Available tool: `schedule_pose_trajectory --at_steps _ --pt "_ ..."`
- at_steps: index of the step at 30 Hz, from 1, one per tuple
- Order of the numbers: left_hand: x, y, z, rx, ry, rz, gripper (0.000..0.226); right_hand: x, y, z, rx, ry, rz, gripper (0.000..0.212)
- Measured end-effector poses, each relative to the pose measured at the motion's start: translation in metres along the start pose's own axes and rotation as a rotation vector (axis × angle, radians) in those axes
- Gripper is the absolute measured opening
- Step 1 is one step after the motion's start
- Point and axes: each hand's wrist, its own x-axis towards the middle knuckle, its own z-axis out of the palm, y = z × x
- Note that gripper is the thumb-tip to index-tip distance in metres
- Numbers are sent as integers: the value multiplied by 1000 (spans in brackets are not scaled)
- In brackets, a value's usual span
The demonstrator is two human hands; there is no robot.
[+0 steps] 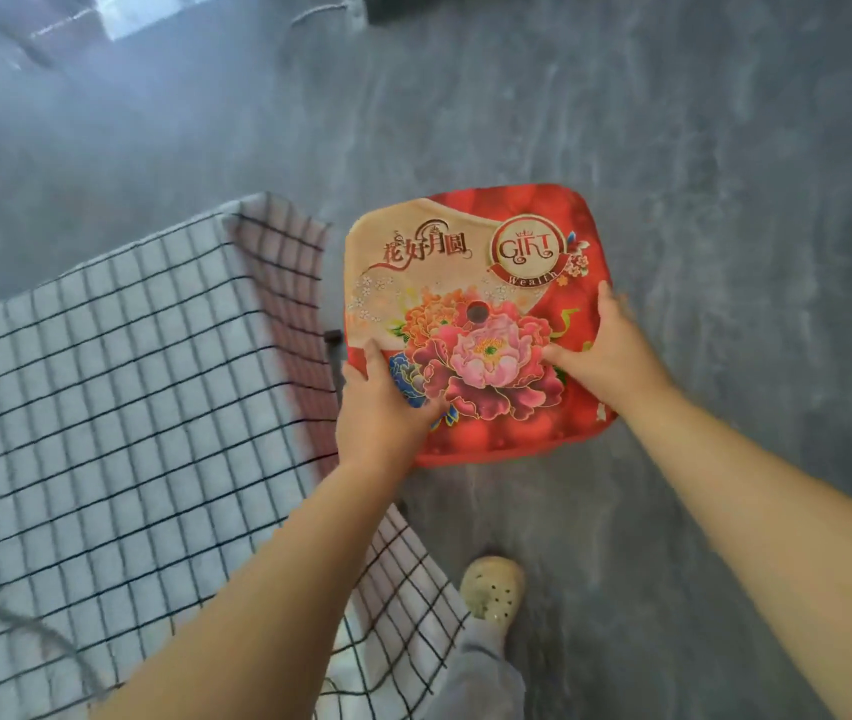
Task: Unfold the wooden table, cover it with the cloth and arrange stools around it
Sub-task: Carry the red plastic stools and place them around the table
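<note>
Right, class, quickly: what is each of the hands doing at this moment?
Left hand: grips the near left edge of the red floral stool.
Right hand: grips the stool's right edge.

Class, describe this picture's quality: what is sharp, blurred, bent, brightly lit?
Head view: the stool shows a sharp print with readable lettering; the cloth blurs toward its far corner, and its grid lines bow from the wide lens; the floor is smeared at top left, with a bright patch there; light is soft, shadows faint.
</note>
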Motion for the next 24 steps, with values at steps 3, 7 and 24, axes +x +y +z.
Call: schedule_pose_trajectory --at_steps 3,7,24 --pt "9 -30 -3 12 -22 -41 114 15 -24 23 -149 -86 -55 114" --pt "18 -43 -5 9 -15 -38 119 19 -34 34 -288 -80 -77 114" --pt "-41 99 52 211 15 275 98 -41 91 -54 -119 207 -98 83"
